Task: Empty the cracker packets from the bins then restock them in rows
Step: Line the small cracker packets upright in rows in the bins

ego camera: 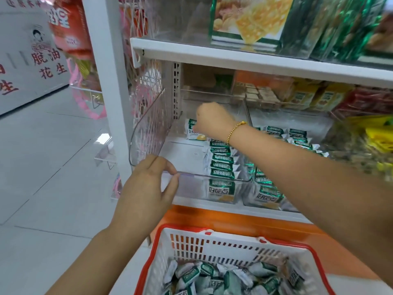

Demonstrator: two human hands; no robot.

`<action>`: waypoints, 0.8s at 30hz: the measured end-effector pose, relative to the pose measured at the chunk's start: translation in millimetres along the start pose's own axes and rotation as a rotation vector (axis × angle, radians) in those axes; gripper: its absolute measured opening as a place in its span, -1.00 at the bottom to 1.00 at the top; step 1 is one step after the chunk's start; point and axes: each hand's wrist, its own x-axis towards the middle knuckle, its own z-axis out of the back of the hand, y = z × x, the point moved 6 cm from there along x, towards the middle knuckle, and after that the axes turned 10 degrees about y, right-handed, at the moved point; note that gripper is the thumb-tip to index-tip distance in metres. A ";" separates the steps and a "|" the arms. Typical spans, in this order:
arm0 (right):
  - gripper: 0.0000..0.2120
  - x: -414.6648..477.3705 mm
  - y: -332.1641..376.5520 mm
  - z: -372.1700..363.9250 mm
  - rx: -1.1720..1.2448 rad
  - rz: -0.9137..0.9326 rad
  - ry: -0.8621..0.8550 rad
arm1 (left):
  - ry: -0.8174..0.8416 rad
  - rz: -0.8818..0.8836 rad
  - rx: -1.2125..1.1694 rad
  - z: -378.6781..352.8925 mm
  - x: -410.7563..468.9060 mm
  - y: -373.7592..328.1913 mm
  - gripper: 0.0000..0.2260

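The left hand [146, 184] is gripping the front rim of the clear bin [212, 177] and is clamped on it. The right hand [212, 120] is reaching deep inside, pinching a cracker packet [192, 133] at the bin's back wall.

two hands [146, 188] [212, 119], two bins [148, 128] [251, 202], one basket [234, 250]

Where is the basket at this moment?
Head view, bottom centre-right: the basket stands below the bin on the shelf, with packets inside it.
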 end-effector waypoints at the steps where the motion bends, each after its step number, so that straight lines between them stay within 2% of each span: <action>1: -0.64 -17.4 5.0 5.7 -0.008 0.036 -0.035 | 0.001 -0.010 0.001 -1.5 -2.5 -2.0 -0.93; 5: -0.68 -79.2 6.7 11.1 0.109 0.131 -0.062 | 0.033 0.012 -0.024 -6.2 -10.9 -5.1 -0.88; 9: -0.74 -142.5 -9.3 -13.1 0.353 0.161 -0.047 | 0.132 0.075 -0.047 -13.1 -17.8 -5.1 -0.86; 11: -0.81 -170.5 -14.0 -47.5 0.389 0.177 0.050 | 0.249 0.073 -0.017 -27.0 -25.8 -7.6 -0.83; 13: -0.85 -191.3 -22.1 -93.1 0.388 0.186 0.217 | 0.413 0.070 0.038 -52.0 -39.8 -5.8 -0.82; 16: -0.79 -207.8 -51.1 -166.1 0.391 0.102 0.422 | 0.688 0.119 0.125 -105.1 -70.8 8.5 -0.86; 21: -0.57 -234.4 -87.8 -268.1 0.371 0.000 0.646 | 0.998 0.380 0.182 -186.0 -130.9 38.6 -0.64; 24: -0.47 -250.2 -85.8 -306.8 0.323 0.023 0.746 | 1.014 0.576 0.112 -219.7 -167.4 58.2 -0.60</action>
